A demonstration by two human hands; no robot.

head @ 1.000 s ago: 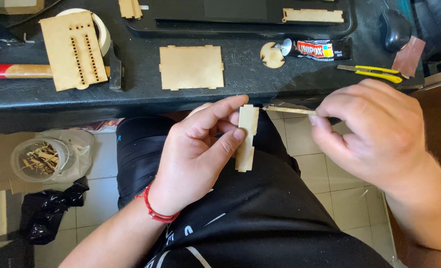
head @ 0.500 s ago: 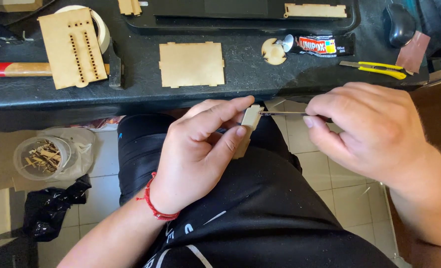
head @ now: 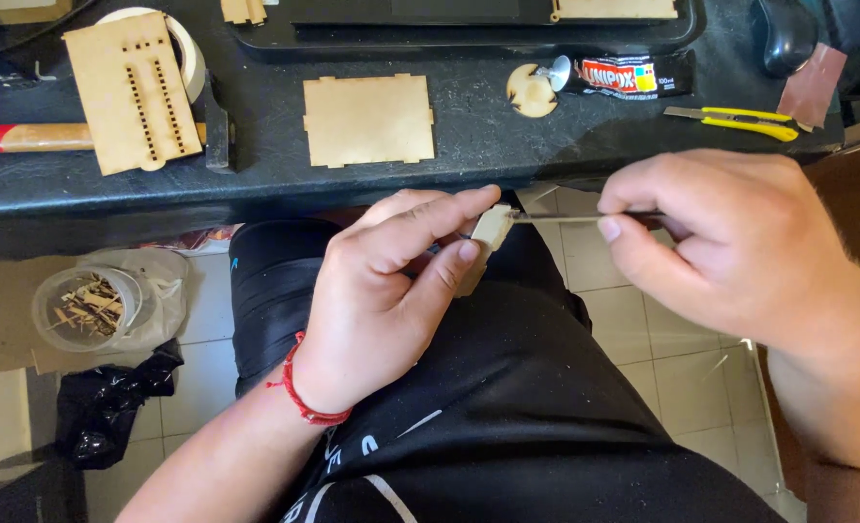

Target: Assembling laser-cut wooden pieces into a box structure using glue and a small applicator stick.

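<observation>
My left hand pinches a small pale wooden piece between thumb and fingers, held over my lap in black shorts. My right hand grips a thin metal tool, like a blade or file, whose tip touches the top of the wooden piece. Most of the piece is hidden behind my left fingers. A red cord bracelet circles my left wrist.
On the black counter lie a flat rectangular wooden panel, a slotted wooden panel over a tape roll, a hammer, a round wooden disc, a glue tube and a yellow utility knife. A clear tub of wood scraps sits on the tiled floor at left.
My left hand has turned the wooden piece so less of it shows. The tool's tip in my right hand now touches its top end. Both hands sit slightly lower.
</observation>
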